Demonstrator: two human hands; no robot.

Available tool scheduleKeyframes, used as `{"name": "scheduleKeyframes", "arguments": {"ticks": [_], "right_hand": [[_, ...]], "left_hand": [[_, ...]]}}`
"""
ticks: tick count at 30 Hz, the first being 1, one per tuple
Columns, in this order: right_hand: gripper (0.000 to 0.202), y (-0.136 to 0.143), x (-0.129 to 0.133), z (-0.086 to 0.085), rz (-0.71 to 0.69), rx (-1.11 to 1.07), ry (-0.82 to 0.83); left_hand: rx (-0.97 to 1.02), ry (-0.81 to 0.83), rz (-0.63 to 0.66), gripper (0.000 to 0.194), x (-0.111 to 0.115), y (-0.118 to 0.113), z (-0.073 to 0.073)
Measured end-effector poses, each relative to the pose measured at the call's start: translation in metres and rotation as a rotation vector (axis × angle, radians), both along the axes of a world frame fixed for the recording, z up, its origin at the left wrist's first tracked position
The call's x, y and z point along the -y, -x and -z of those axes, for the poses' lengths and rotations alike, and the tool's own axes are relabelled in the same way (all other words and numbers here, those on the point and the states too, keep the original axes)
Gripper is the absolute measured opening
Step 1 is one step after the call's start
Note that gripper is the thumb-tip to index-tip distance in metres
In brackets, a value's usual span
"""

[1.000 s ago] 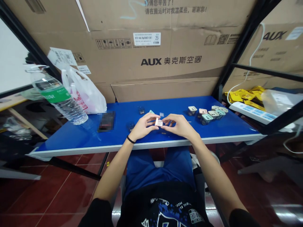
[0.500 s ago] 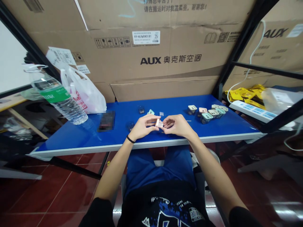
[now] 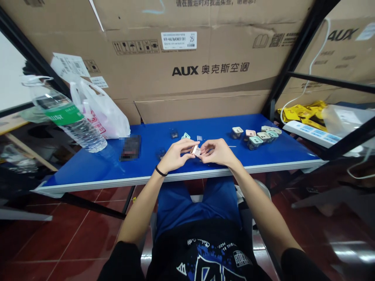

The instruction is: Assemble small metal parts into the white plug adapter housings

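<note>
Above the front of the blue table, my left hand point(image 3: 175, 156) pinches a small pale pink square lid point(image 3: 196, 150) between thumb and fingers. The fingers of my right hand point(image 3: 217, 151) are closed at the lid's right edge; any tiny part between them is too small to make out. Just behind the hands lie a mint-green lid point(image 3: 185, 136) and a small clear piece with white marks point(image 3: 199, 138). A dark clear little box point(image 3: 174, 133) sits farther back, and another point(image 3: 161, 153) is partly covered by my left hand.
Several small boxes with cream, pink and mint lids point(image 3: 255, 141) stand right on the blue table point(image 3: 149, 168). A thin white stick point(image 3: 232, 146) lies beside my right hand. Left are a blurred-out dark object point(image 3: 130, 148), a water bottle point(image 3: 73, 119) and a plastic bag point(image 3: 109, 117).
The pink lid has tilted slightly between my fingers, and both hands stay together around it. The view has shifted a little; the things on the table lie as before.
</note>
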State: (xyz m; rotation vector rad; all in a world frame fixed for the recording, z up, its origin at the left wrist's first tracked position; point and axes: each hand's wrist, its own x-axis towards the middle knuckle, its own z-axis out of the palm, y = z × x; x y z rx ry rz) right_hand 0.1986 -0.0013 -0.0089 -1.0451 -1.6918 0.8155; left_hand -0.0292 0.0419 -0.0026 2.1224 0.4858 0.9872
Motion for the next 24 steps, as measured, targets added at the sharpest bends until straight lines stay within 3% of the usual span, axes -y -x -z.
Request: {"name": "scheduleKeyframes", "arguments": {"ticks": [13, 16, 19, 24], "right_hand": [[0.011, 0.005, 0.001, 0.000, 0.066, 0.004, -0.055], [0.015, 0.004, 0.003, -0.001, 0.098, 0.014, -0.138], [0.014, 0.001, 0.008, -0.007, 0.060, -0.013, -0.102], [0.028, -0.004, 0.012, -0.015, 0.021, 0.055, -0.135]], "left_hand": [[0.024, 0.025, 0.053, 0.042, -0.002, 0.000, -0.001], [0.037, 0.070, 0.063, 0.042, 0.001, 0.000, -0.003], [0.066, 0.138, 0.063, 0.045, 0.001, 0.002, -0.004], [0.081, 0.145, 0.044, 0.046, 0.000, 0.000, -0.001]]}}
